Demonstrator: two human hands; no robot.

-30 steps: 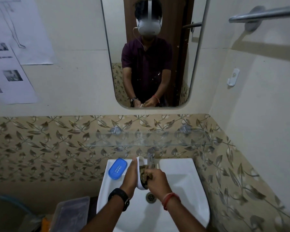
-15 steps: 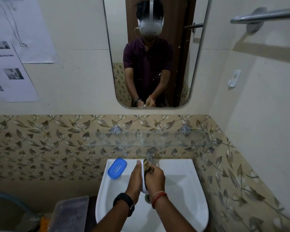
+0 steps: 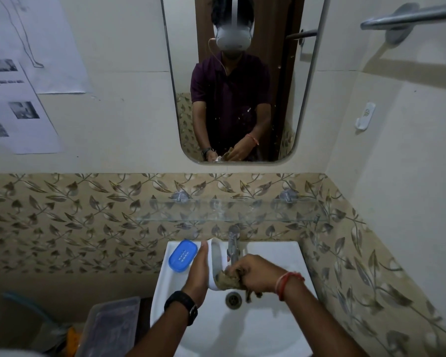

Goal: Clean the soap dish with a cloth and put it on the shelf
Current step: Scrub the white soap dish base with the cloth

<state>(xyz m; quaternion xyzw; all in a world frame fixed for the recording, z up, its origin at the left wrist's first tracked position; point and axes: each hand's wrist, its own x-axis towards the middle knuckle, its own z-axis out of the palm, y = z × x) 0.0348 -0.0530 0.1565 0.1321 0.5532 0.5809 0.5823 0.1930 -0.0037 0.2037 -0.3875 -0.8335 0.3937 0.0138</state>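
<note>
A white soap dish (image 3: 216, 258) stands on its edge over the sink, its hollow side facing right. My left hand (image 3: 199, 269) grips its back, palm against it. A brown cloth (image 3: 228, 280) is bunched in my right hand (image 3: 255, 275), pressed against the dish's lower inner end. The dish's blue perforated insert (image 3: 182, 256) lies on the sink's back left corner. Above the tap, a glass shelf (image 3: 242, 213) is fixed to the leaf-patterned tiles.
White sink (image 3: 281, 256) with a drain (image 3: 233, 300) and a chrome tap (image 3: 233, 244) just right of the dish. A mirror (image 3: 242, 81) hangs above. A clear plastic box (image 3: 108, 328) sits low left. A towel rail (image 3: 410, 18) is on the right wall.
My right hand with the cloth has slid from the dish's upper end down to its lower end, exposing the dish's inside. My left hand has kept hold of the dish.
</note>
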